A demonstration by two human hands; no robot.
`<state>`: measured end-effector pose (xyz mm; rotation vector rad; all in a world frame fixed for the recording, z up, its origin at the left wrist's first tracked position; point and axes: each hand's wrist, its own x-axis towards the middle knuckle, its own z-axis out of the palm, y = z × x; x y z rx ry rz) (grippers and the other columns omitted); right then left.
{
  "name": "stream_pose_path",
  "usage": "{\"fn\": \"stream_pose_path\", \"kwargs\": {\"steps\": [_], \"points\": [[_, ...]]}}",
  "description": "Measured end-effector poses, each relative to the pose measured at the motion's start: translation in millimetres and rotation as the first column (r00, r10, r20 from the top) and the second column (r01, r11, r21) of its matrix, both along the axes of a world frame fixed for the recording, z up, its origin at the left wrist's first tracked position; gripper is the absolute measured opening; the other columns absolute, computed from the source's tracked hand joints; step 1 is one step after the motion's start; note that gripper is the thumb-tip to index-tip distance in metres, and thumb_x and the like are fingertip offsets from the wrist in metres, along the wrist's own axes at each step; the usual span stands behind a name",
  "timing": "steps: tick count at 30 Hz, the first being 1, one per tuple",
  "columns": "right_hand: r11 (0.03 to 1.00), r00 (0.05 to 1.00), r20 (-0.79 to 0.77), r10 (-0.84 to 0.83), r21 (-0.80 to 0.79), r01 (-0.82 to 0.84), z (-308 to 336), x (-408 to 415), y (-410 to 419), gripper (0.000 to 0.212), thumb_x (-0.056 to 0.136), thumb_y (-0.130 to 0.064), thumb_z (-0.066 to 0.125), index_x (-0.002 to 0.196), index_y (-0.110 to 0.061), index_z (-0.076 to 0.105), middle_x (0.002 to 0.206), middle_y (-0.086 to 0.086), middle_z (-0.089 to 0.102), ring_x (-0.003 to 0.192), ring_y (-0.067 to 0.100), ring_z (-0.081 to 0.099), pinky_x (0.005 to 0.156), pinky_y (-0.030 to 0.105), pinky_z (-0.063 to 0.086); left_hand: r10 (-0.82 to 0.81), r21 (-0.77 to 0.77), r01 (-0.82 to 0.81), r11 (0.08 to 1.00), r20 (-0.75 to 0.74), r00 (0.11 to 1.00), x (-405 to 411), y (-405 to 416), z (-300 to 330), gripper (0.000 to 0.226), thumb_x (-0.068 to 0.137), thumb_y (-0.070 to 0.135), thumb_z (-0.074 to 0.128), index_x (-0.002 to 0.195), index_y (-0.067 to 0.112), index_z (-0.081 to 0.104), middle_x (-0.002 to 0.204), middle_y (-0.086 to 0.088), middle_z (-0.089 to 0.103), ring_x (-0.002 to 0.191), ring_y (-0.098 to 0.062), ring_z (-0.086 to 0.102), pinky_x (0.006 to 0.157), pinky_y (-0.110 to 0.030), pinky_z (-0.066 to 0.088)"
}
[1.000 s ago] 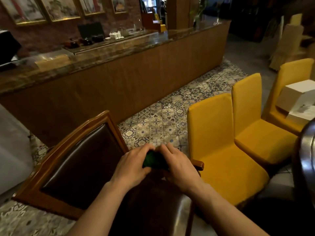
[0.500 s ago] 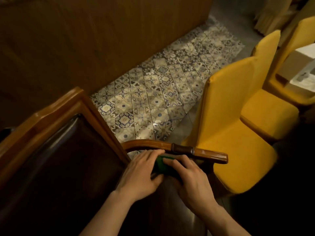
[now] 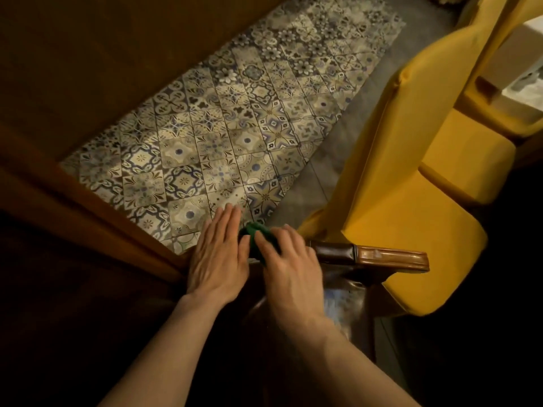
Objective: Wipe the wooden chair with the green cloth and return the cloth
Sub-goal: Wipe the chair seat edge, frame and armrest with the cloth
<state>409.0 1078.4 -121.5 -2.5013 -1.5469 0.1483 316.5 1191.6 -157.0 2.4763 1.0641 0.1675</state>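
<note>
The wooden chair (image 3: 382,257) fills the lower left; its armrest runs right toward a rounded end, with a dark padded section beside my fingers. The green cloth (image 3: 255,234) is a small bunched piece on the armrest, showing between my hands. My right hand (image 3: 289,265) presses down on the cloth with fingers spread over it. My left hand (image 3: 219,257) lies flat with fingers together on the armrest where it meets the chair back, touching the cloth's left edge. Most of the cloth is hidden under my right hand.
A yellow upholstered chair (image 3: 411,207) stands close on the right of the armrest, with another yellow chair (image 3: 470,154) behind it. Patterned floor tiles (image 3: 220,136) lie beyond my hands. A brown wooden counter front (image 3: 102,54) bounds the far left.
My view has tilted further down and closer to the armrest. Both hands with the cloth have shifted left along the armrest toward the chair back, and my left hand has flattened out.
</note>
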Motion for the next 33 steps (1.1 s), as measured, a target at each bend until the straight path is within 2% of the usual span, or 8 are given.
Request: {"fn": "stream_pose_path", "kwargs": {"steps": [4, 9, 13, 16, 19, 23, 29, 33], "points": [[0.995, 0.999, 0.002, 0.050, -0.087, -0.050, -33.0, -14.3, 5.6, 0.058, 0.096, -0.029, 0.041, 0.153, -0.020, 0.035, 0.163, 0.002, 0.031, 0.149, 0.029, 0.029, 0.104, 0.048, 0.040, 0.035, 0.024, -0.034, 0.999, -0.009, 0.999, -3.1, -3.5, -26.8, 0.063, 0.101, 0.036, 0.005, 0.158, 0.010, 0.013, 0.166, -0.005, 0.012, 0.153, -0.013, 0.003, 0.123, -0.033, -0.005], [0.986, 0.995, 0.039, 0.087, -0.148, -0.080, -38.8, -4.0, 7.9, 0.059, 0.097, -0.028, 0.044, 0.154, -0.017, 0.034, 0.162, 0.004, 0.034, 0.143, 0.033, 0.037, 0.102, 0.050, 0.041, 0.069, 0.084, -0.066, 0.994, -0.029, 0.997, 4.7, -7.4, -37.1, 0.063, 0.101, 0.034, 0.006, 0.157, 0.008, 0.017, 0.165, -0.008, 0.017, 0.153, -0.018, 0.008, 0.124, -0.042, 0.006], [0.964, 0.980, 0.106, 0.169, -0.226, -0.142, -29.5, 7.8, 2.7, 0.059, 0.095, -0.023, 0.041, 0.153, -0.012, 0.037, 0.158, 0.009, 0.040, 0.135, 0.036, 0.046, 0.101, 0.047, 0.045, 0.065, 0.087, -0.057, 0.995, -0.084, 0.994, 4.8, -8.1, -38.2, 0.066, 0.101, 0.042, 0.006, 0.158, 0.010, 0.013, 0.166, -0.006, 0.013, 0.154, -0.017, 0.003, 0.124, -0.042, 0.005], [0.963, 0.983, 0.130, 0.129, -0.255, -0.093, -23.4, 23.5, -9.8, 0.059, 0.093, -0.019, 0.048, 0.151, -0.008, 0.040, 0.154, 0.013, 0.045, 0.129, 0.037, 0.050, 0.098, 0.047, 0.048, 0.061, 0.082, -0.053, 0.995, -0.109, 0.992, 6.0, -7.6, -38.3, 0.069, 0.100, 0.049, 0.006, 0.159, 0.012, 0.009, 0.167, -0.004, 0.008, 0.154, -0.016, -0.001, 0.124, -0.042, 0.003], [0.959, 0.988, 0.136, 0.066, -0.282, -0.025, -18.8, 39.9, -27.0, 0.060, 0.091, -0.015, 0.033, 0.150, -0.005, 0.041, 0.153, 0.015, 0.045, 0.130, 0.039, 0.049, 0.096, 0.048, 0.048, 0.057, 0.086, -0.045, 0.995, -0.142, 0.988, 5.1, -7.6, -37.8, 0.070, 0.099, 0.051, -0.001, 0.159, 0.014, 0.002, 0.167, -0.002, 0.002, 0.153, -0.015, -0.007, 0.124, -0.041, 0.000], [0.956, 0.994, 0.109, 0.011, -0.294, 0.022, -18.3, 46.4, -36.3, 0.065, 0.086, -0.010, 0.049, 0.150, -0.005, 0.041, 0.154, 0.016, 0.044, 0.132, 0.041, 0.048, 0.097, 0.051, 0.048, 0.051, 0.085, -0.039, 0.996, -0.150, 0.987, 4.9, -8.1, -35.5, 0.069, 0.099, 0.051, -0.005, 0.158, 0.016, -0.002, 0.167, -0.001, -0.001, 0.153, -0.014, -0.009, 0.124, -0.039, -0.004], [0.954, 0.997, 0.080, -0.006, -0.297, 0.030, -15.5, 43.7, -32.0, 0.065, 0.086, -0.010, 0.050, 0.150, -0.006, 0.041, 0.154, 0.016, 0.045, 0.131, 0.040, 0.048, 0.095, 0.051, 0.047, 0.046, 0.083, -0.032, 0.996, -0.171, 0.984, 4.0, -6.7, -37.5, 0.068, 0.099, 0.050, -0.004, 0.158, 0.016, -0.005, 0.166, 0.000, -0.003, 0.152, -0.012, -0.011, 0.123, -0.038, -0.007], [0.962, 0.999, 0.028, -0.031, -0.271, 0.038, -8.1, 44.0, -28.8, 0.065, 0.092, -0.011, 0.055, 0.154, -0.014, 0.034, 0.159, 0.008, 0.037, 0.135, 0.033, 0.042, 0.101, 0.047, 0.042, 0.030, 0.033, -0.024, 0.999, -0.172, 0.985, 3.1, -4.1, -36.3, 0.069, 0.097, 0.052, -0.007, 0.157, 0.019, -0.008, 0.166, 0.003, -0.008, 0.151, -0.009, -0.016, 0.122, -0.035, -0.013]]}}
